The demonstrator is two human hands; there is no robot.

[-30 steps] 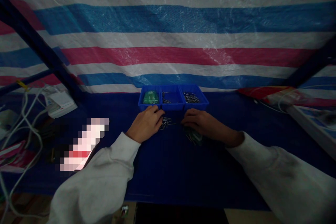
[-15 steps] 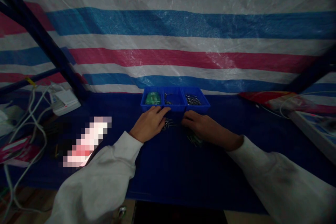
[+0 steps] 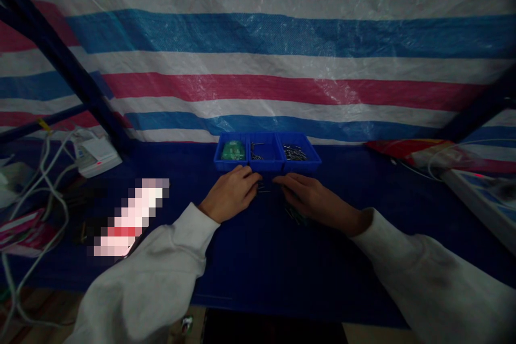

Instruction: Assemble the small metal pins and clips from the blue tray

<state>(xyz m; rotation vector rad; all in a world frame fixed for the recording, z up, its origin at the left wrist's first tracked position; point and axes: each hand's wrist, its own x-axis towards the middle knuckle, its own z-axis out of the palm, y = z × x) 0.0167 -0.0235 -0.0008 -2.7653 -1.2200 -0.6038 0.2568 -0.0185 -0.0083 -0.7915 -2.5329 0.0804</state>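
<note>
Three joined blue bins (image 3: 265,166) stand at the back of the blue table. The left one holds a green bundle (image 3: 233,151), the middle one a few metal pins (image 3: 257,156), the right one a pile of metal pins (image 3: 295,152). My left hand (image 3: 234,193) is closed just in front of the left bin, over some loose pins (image 3: 263,188); what its fingers hold is hidden. My right hand (image 3: 308,197) is closed in front of the right bin, thumb and forefinger together towards the left, their grip too dark to make out. More pins (image 3: 294,215) lie beneath it.
A lit, pixelated phone (image 3: 133,217) lies on the left of the table (image 3: 250,269). White cables (image 3: 64,199) and a power strip (image 3: 97,156) are farther left. At the right are a red packet (image 3: 403,149) and a white-edged box (image 3: 479,207). Striped sheeting hangs behind.
The fingers of my left hand have drawn in over the loose pins. The forefinger of my right hand now reaches slightly farther left. The view has shifted slightly.
</note>
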